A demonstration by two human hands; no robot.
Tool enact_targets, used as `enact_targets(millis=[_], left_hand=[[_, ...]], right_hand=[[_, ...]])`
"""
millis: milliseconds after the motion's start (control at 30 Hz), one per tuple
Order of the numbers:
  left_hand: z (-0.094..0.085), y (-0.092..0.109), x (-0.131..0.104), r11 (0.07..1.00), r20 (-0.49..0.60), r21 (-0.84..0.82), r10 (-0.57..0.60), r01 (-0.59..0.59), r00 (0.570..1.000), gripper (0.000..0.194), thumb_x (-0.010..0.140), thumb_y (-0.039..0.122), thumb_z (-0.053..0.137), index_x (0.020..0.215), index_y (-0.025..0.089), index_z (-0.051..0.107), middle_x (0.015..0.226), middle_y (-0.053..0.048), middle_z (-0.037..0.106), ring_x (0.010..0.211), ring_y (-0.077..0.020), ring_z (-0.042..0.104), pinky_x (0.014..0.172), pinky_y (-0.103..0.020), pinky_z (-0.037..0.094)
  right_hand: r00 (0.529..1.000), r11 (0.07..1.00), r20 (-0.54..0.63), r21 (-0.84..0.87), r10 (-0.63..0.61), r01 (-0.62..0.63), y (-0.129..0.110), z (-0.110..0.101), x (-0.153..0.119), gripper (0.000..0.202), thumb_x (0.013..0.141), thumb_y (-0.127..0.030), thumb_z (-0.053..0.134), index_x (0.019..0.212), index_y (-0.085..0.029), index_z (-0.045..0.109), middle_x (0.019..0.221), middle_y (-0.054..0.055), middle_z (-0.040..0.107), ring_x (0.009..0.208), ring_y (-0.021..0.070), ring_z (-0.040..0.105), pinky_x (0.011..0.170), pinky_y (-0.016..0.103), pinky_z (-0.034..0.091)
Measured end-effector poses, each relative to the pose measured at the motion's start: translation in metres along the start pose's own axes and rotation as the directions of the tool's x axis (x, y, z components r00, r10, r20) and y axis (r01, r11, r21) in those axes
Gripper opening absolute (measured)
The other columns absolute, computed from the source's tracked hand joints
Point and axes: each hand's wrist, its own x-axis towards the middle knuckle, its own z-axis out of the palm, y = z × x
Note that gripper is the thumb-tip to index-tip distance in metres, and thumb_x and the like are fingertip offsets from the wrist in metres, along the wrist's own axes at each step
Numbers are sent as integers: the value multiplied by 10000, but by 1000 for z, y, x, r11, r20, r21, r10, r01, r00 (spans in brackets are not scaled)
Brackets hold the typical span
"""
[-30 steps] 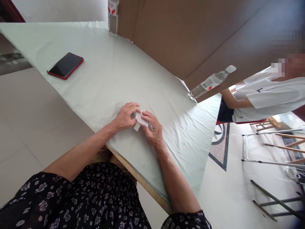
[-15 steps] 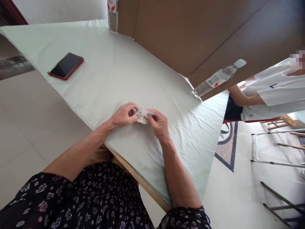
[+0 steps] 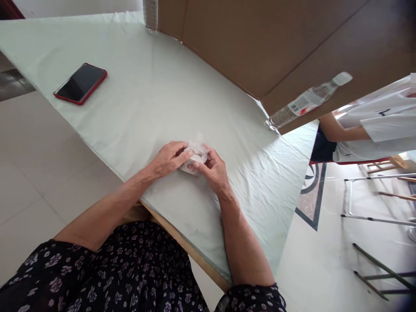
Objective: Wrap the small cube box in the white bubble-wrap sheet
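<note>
Between my hands, low over the cloth-covered table, is a small pale packet with faint pinkish marks. Thin, whitish see-through film rises loosely from its far side; I cannot make out what is inside. My left hand grips the packet's left side, its thumb lying across the top. From the right, my right hand holds it with the thumb on the near face and fingers bent behind at the film. The fingers partly cover the packet.
A phone in a red case lies at the left. Brown cardboard panels stand along the far side, with one clear bottle at the right and another bottle at the back. Beyond the panels sits a person in a white shirt.
The film, earlier gathered flat between my fingers, now stands up and spreads open above the packet. My left thumb has moved onto the top. The view has shifted slightly.
</note>
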Motion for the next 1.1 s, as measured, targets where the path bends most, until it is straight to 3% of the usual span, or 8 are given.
enact_targets(millis=[67,133,300,400,600,800,1000,1100], left_hand=[[-2,3,-1,969,121,-237,-37,65,992,458,874,414,565,1241,144,607,1121,-99,705,1033,-240,647,869,-344,507],[-4,4,-1,911,200,-377,-96,167,975,683,793,342,649,1417,124,478,1254,-142,680,1137,-271,646,935,-370,510],[-4,-2,1,831,214,-471,-216,294,953,954,703,277,708,1551,112,304,1367,-195,628,1260,-321,602,1017,-430,486],[-2,-5,2,808,225,-513,-199,289,954,1025,683,268,729,1575,109,250,1374,-199,618,1237,-311,614,987,-410,499],[-3,-3,2,798,254,-529,-175,288,951,1058,664,230,729,1591,117,231,1348,-194,629,1105,-263,672,887,-354,528],[-4,-3,1,805,273,-524,-150,277,950,1015,675,202,691,1587,153,249,1319,-168,650,1078,-234,685,852,-321,541],[-4,-4,1,822,286,-504,-131,265,949,976,686,201,675,1577,184,278,1322,-158,635,982,-211,707,845,-333,561],[-3,-5,1,829,294,-491,-130,267,947,974,681,207,673,1575,190,287,1268,-140,648,899,-198,712,816,-341,567]], right_hand=[[1000,999,-13,-29,14,-14,2,2,0,776,720,-620,802,1369,-275,556,1171,61,728,1027,247,701,905,417,586],[999,996,-39,-93,10,-14,3,3,-1,799,742,-638,773,1400,-257,529,1172,79,724,1025,258,700,899,433,578],[942,902,-215,-403,-258,155,3,-1,-6,662,817,-626,692,1352,-271,533,1388,134,603,1156,292,635,904,470,543],[915,830,-185,-513,-358,221,2,-4,-9,455,877,-577,646,1224,-288,591,1424,122,563,1283,303,564,971,498,510],[957,849,-89,-489,-275,198,4,-4,-10,408,884,-609,623,1138,-290,648,1493,105,512,1401,305,479,1085,537,443],[981,931,-78,-339,-175,139,2,-4,-9,495,845,-635,665,1184,-275,651,1532,125,493,1382,316,505,1049,497,483],[993,948,-4,-300,-116,110,-1,-5,-9,487,836,-643,678,1150,-271,697,1562,109,472,1474,316,410,1182,532,348],[995,965,25,-241,-99,102,-3,-2,-8,461,822,-649,692,1101,-283,716,1551,88,488,1504,304,370,1192,512,343]])
